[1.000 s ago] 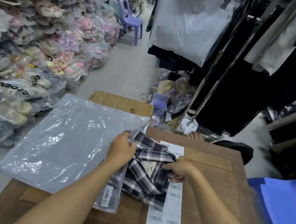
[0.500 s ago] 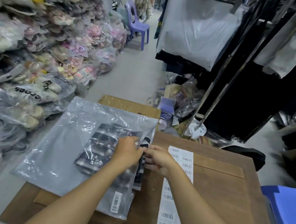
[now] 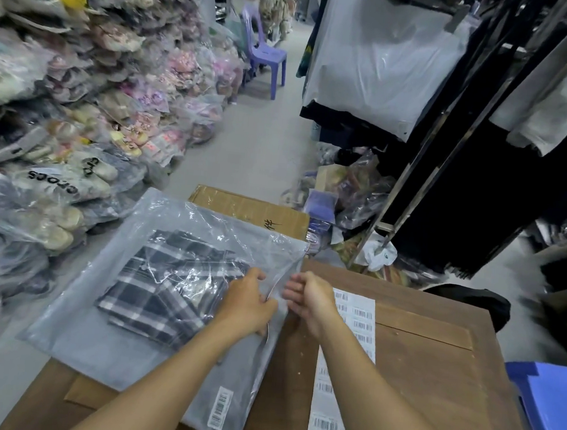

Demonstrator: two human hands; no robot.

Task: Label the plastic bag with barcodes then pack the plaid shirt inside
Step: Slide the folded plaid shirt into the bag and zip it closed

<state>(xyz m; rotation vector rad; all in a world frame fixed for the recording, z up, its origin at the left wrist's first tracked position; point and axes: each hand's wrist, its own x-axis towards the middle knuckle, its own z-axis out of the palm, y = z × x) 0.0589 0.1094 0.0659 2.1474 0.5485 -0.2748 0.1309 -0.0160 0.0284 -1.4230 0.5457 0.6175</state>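
Observation:
A clear plastic bag (image 3: pixel 94 315) lies across the left part of the wooden table (image 3: pixel 425 369), overhanging its left edge. The folded black-and-white plaid shirt (image 3: pixel 156 293) sits fully inside it, near the middle. A white barcode sticker (image 3: pixel 219 405) is stuck on the bag's near right corner. My left hand (image 3: pixel 247 301) presses on the bag at its open right edge and pinches the film. My right hand (image 3: pixel 308 299) hovers just right of that opening, fingers curled, holding nothing I can see. A sheet of barcode labels (image 3: pixel 352 320) lies under my right forearm.
A cardboard box (image 3: pixel 249 209) stands behind the table. Bagged shoes (image 3: pixel 65 105) are heaped along the left. A clothes rack (image 3: pixel 447 159) with dark garments is on the right, a blue plastic stool (image 3: pixel 550 411) at the near right, and a purple chair (image 3: pixel 263 52) down the aisle.
The shirt has gone from half out on the table to fully inside the bag, pushed leftward. My right hand has let it go and come out of the opening.

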